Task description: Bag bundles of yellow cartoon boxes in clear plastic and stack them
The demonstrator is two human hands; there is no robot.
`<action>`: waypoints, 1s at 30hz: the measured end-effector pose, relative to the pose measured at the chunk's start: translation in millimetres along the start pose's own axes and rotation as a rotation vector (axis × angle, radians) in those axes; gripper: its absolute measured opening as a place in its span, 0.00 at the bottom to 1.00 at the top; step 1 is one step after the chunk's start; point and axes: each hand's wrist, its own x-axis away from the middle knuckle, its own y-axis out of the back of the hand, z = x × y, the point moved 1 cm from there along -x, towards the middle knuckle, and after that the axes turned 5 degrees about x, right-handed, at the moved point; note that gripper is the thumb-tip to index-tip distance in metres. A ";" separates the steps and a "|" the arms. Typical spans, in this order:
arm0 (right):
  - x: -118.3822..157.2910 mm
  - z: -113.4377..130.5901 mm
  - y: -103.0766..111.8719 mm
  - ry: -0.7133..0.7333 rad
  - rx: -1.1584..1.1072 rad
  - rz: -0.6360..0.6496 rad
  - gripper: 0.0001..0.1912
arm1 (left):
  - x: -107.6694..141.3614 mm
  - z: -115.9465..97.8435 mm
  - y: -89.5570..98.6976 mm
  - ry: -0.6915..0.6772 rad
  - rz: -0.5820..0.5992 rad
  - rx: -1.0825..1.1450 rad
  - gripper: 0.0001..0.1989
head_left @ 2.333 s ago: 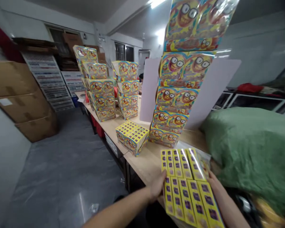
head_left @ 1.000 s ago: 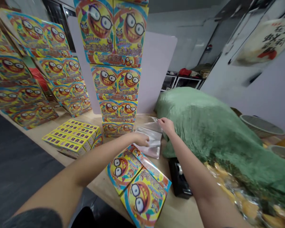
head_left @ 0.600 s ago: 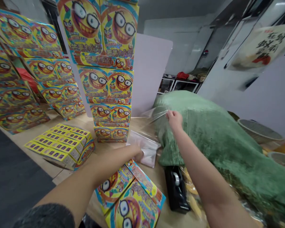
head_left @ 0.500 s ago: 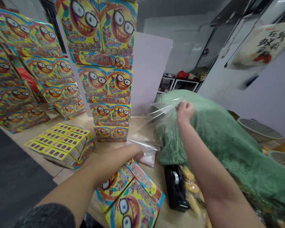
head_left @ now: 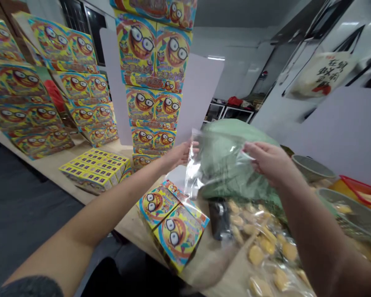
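Head view: I watch the right hand (head_left: 261,159) pinch a clear plastic bag (head_left: 218,159), held up before the green cover (head_left: 255,130); the left hand (head_left: 182,153) is at the bag's other edge, whether gripping I can't tell

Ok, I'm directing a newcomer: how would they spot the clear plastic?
Find the big green cloth. In front of it, the right hand grips the clear plastic, its other edge by the left hand. Unlike the printed box nearby, it is see-through.
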 end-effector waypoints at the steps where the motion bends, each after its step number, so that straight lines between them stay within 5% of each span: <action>1: 16.2 10.8 -4.8 -0.027 -0.006 0.067 0.21 | 18.2 -14.1 -5.0 -0.015 0.021 0.219 0.30; 4: 54.3 35.4 -21.3 0.009 0.062 0.105 0.21 | 76.8 -39.3 -20.6 -0.020 0.022 0.512 0.34; 10: 100.2 55.8 -59.0 0.134 0.041 0.191 0.26 | 168.0 -21.1 -11.9 0.017 -0.476 0.531 0.18; 15: 160.6 101.5 -85.0 0.628 0.128 -0.314 0.18 | 215.3 -8.8 12.0 -0.071 -0.742 0.327 0.20; 17: 185.6 123.2 -104.7 0.743 0.139 -0.196 0.22 | 228.4 -10.8 12.3 -0.102 -0.759 0.223 0.21; 20: 201.8 140.7 -140.7 0.644 0.120 0.218 0.21 | 242.9 -14.8 7.5 -0.084 -0.665 0.252 0.20; 23: 186.8 129.9 -161.8 0.428 -0.054 0.497 0.13 | 257.2 -13.3 11.6 0.052 -0.539 0.407 0.18; 25: 160.4 106.3 -162.9 0.230 -0.199 0.559 0.16 | 270.9 -9.8 25.5 0.152 -0.575 0.463 0.19; 28: 99.2 53.1 -153.6 -0.027 -0.226 0.451 0.21 | 301.3 -9.6 59.1 0.194 -0.791 0.474 0.17; 30: 51.0 14.5 -146.4 -0.062 -0.067 0.216 0.21 | 325.9 -16.7 81.2 0.171 -0.966 0.451 0.08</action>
